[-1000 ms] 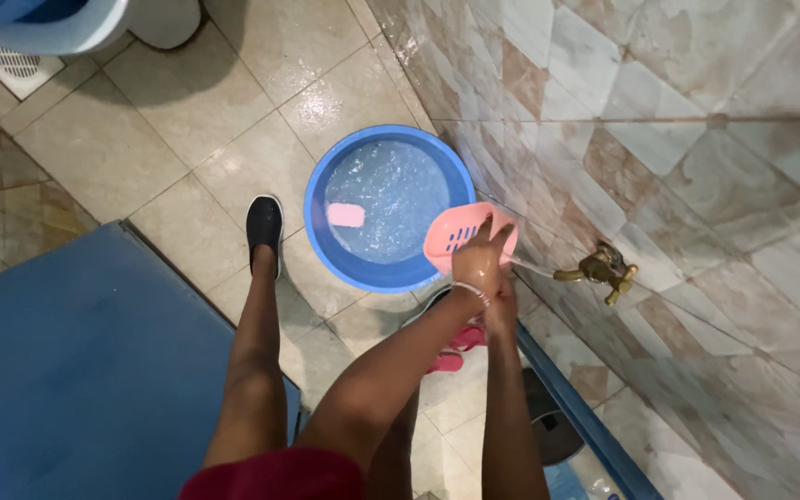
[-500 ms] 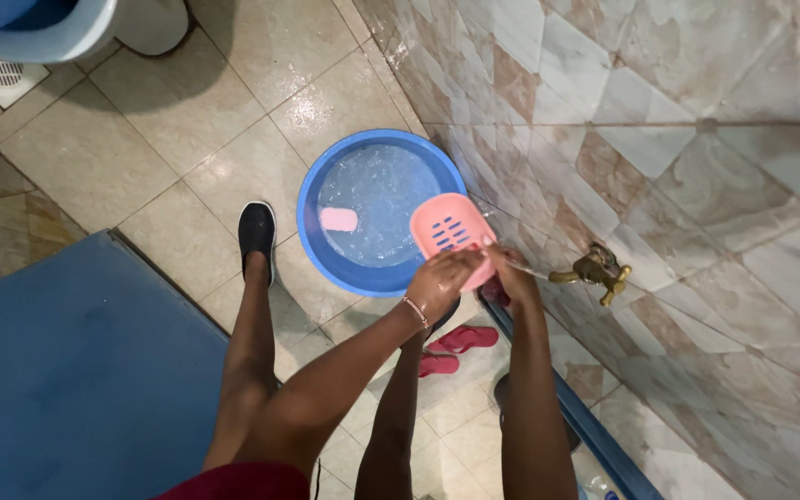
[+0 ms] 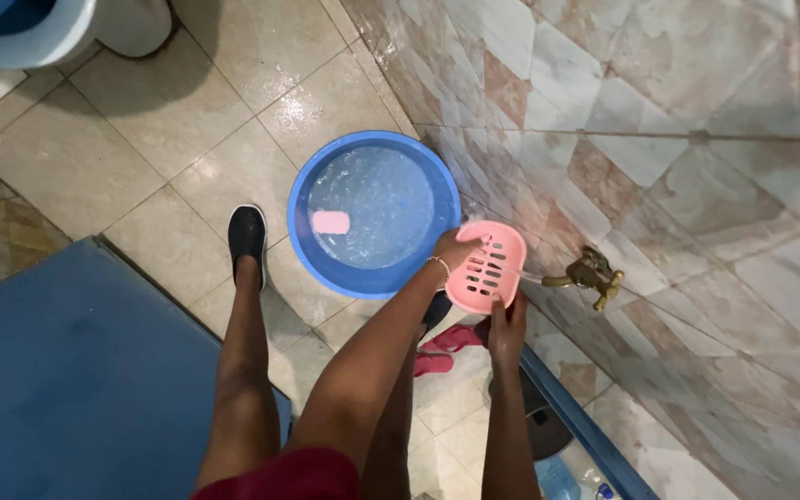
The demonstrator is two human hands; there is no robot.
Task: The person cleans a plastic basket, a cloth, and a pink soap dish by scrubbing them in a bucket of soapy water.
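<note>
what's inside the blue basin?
The blue basin holds foamy water with a pink soap bar floating near its left side. The foam hides the bottom, so anything sunk there cannot be seen.

The pink slotted soap dish (image 3: 486, 267) has moved from over the blue basin's (image 3: 312, 255) rim to the right, next to the brass tap (image 3: 590, 275), its slotted face now turned up. The left hand (image 3: 456, 248) now grips its upper left edge, while the right hand (image 3: 507, 324) has dropped to its lower edge.
</note>
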